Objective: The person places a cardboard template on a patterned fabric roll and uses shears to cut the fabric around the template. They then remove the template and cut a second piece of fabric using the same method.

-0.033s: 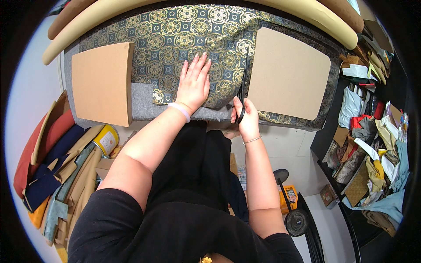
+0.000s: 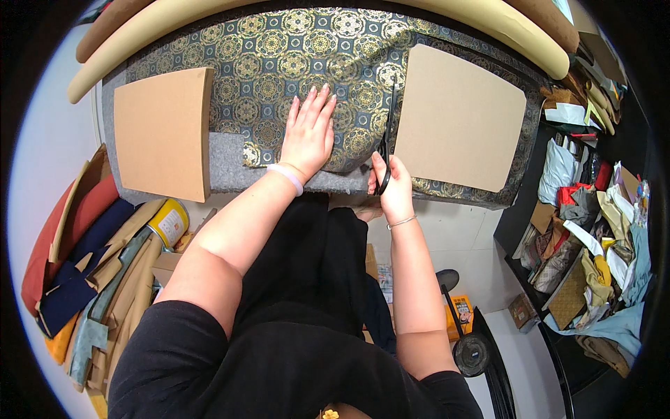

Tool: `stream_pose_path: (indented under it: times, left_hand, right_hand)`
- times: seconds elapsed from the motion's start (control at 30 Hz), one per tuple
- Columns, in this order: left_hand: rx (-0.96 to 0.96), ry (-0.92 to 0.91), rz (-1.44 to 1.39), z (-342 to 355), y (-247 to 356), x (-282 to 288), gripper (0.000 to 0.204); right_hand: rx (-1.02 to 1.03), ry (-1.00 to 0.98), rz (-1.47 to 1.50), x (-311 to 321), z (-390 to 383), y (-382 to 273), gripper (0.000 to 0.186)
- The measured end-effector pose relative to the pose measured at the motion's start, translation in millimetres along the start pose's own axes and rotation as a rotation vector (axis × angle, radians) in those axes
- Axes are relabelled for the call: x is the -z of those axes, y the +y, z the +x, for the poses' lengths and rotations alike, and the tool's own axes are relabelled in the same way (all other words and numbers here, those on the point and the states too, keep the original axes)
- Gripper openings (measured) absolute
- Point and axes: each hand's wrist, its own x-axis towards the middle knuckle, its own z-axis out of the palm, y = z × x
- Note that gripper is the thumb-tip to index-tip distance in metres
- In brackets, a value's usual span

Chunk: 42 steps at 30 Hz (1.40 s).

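My left hand (image 2: 308,136) lies open and flat, palm down, on dark teal fabric (image 2: 244,59) with gold medallions. To its right, my right hand (image 2: 393,187) grips black scissors (image 2: 387,133), whose long blades point away from me over the fabric, alongside a flat beige panel (image 2: 460,119). A thicker tan slab (image 2: 159,133), curved along one side, rests at the left on grey felt (image 2: 225,159), which shows below the fabric near the front edge. Whether the blades are cutting into the cloth I cannot tell.
Paper or fabric rolls (image 2: 481,22) run along the table's back. At lower left stand folded material pieces (image 2: 70,230) and a yellow bucket (image 2: 169,222). A dark shelf at the right holds heaped offcuts (image 2: 586,272). A black round object (image 2: 472,355) stands at lower right.
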Motion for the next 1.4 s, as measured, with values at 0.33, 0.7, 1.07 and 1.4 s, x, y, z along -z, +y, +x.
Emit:
stream_pose_path:
  times: [0.33,0.7,1.07,1.4]
  left_hand:
    - [0.016,-0.015,-0.017,1,1,2,0.053]
    - [0.021,-0.032,-0.023,1,0,2,0.055]
    - [0.034,-0.068,0.007,2,0,4,0.055]
    - [0.033,-0.063,-0.059,2,1,6,0.057]
  right_hand:
    - [-0.031,-0.011,-0.079,-5,25,-32,0.038]
    - [-0.03,0.0,-0.094,-2,27,-30,0.033]
    - [-0.023,0.061,-0.05,-5,32,-16,0.037]
    - [0.03,0.075,-0.024,-4,23,-11,0.03]
